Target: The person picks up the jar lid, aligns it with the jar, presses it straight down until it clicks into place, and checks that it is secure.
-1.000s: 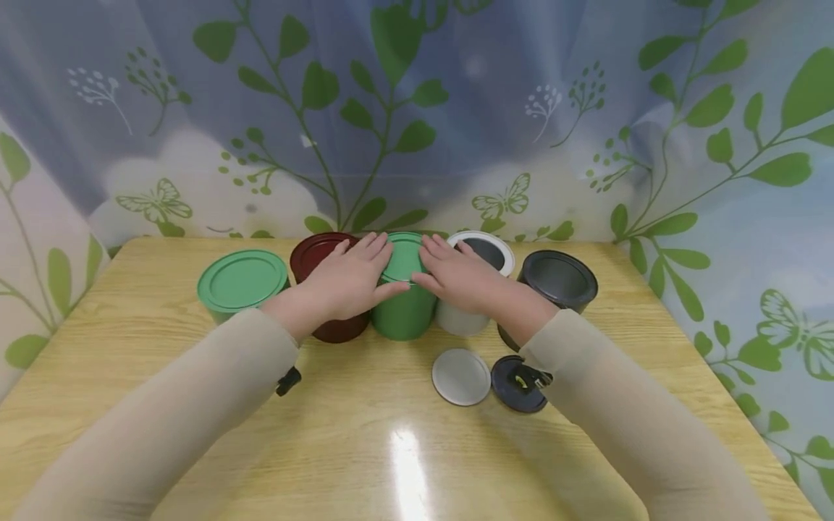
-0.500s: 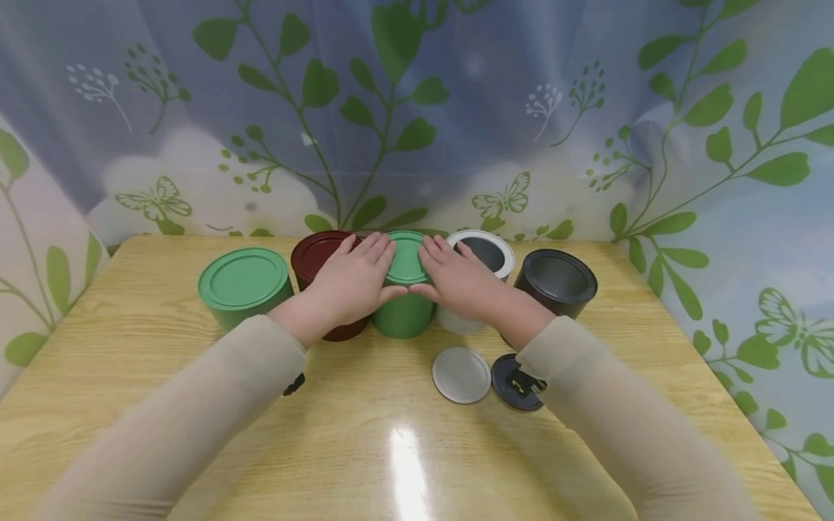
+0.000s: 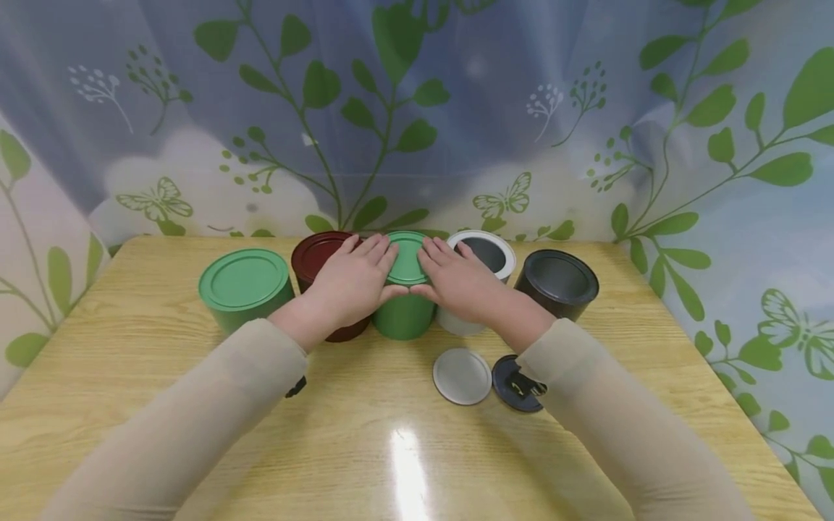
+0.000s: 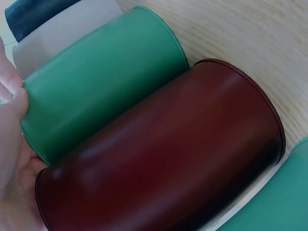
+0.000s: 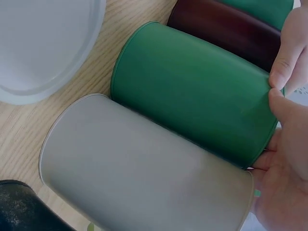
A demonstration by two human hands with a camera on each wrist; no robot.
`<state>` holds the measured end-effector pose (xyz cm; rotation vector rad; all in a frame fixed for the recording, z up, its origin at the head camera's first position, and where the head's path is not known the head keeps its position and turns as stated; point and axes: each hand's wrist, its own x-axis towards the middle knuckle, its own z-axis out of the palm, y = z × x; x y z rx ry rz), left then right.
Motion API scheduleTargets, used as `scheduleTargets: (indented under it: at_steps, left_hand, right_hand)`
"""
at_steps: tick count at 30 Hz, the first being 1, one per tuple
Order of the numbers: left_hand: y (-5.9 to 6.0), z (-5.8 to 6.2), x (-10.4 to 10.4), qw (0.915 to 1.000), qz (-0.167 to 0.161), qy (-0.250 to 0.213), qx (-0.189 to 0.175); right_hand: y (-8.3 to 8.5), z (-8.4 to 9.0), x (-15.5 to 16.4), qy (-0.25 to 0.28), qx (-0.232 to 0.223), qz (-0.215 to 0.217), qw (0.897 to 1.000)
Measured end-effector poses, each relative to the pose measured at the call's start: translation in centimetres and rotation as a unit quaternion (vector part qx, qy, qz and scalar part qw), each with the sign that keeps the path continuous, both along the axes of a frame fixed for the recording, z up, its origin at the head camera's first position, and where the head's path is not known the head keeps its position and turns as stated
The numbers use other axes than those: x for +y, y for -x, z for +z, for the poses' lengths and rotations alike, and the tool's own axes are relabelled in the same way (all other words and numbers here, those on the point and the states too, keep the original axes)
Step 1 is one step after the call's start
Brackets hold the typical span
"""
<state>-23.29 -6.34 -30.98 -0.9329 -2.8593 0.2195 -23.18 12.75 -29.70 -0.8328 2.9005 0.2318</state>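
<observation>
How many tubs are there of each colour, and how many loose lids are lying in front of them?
Green tubs: 2
Dark red tub: 1
Pale grey tub: 1
Black tub: 1
Loose lids: 2
Total: 7

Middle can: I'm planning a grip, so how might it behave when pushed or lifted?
The middle can is probably stiff: its side looks smooth, undented. Its sheen suggests it could be slippery. Pushed sideways, it may bump the red can or white can beside it.

Left fingers (image 3: 373, 255), right fingers (image 3: 436, 256) straight, thumbs (image 3: 393, 293) together
</observation>
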Motion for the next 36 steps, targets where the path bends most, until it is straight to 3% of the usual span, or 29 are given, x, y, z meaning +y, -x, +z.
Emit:
scheduleTargets:
  at_steps: [9,13,19,24,28,31,36]
  left_hand:
    - [-0.6,-0.2,0.3,0.9990,-0.012,-0.036,-0.025]
    - [-1.1,-0.3,0.3,0.9963,-0.052,-0.064,0.026]
    - [-1.7,-0.4,0.0,0.9791,-0.130,-0.124,0.095]
    - [-1.7,-0.4,-0.7,0.9748,-0.158,-0.125,0.097]
    - [-1.5,-0.2,-1.0,0.9691,-0.191,-0.121,0.098]
    - [-1.5,0.0,-0.9,0.9717,-0.188,-0.117,0.083]
    - [-1.7,0.4,-1.0,0.9841,-0.140,-0.108,0.017]
  right_hand:
    - [-0.7,-1.2,0.7,0.009,0.015,-0.005,1.000]
    - [-1.2,-0.9,0.9,0.021,0.050,0.028,0.998]
    - [-2.0,-0.3,1.4,0.060,0.097,0.075,0.991]
    - [-2.1,-0.1,1.2,0.092,0.120,0.113,0.982]
    - [-2.0,0.1,0.9,0.100,0.105,0.113,0.983]
    - [-1.8,0.3,0.8,0.121,0.085,0.102,0.984]
    - [-1.5,0.4,0.9,0.126,0.065,0.093,0.986]
